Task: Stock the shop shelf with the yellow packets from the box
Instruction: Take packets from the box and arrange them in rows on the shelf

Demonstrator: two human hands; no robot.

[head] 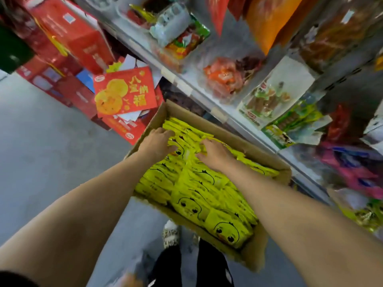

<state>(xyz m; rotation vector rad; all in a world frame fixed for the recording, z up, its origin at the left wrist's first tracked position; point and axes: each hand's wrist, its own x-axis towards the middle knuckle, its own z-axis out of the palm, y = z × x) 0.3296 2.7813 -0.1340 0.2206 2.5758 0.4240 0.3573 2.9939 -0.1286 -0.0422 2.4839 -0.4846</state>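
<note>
Reaching into the box (267, 259): packets (199, 187) lie right under both hands, rows running front to back, shelf (209, 96) up and right of our grip. Left hand (158, 145) and right hand (215, 155) curl into the far rows; finger closure hidden, can't tell if they pinch.

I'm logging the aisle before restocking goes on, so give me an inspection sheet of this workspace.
Surface: grey concrete floor, with the open brown cardboard box on it.
Job's things: yellow duck-face packets fill the box; white metal shop shelf holds mixed snack bags.
Clutter: red gift cartons piled left of the box.
Grippers: left hand and right hand on the packets; grip unclear.
Cables: nothing seen.
Surroundings: person's patterned shoe beside the box.
</note>
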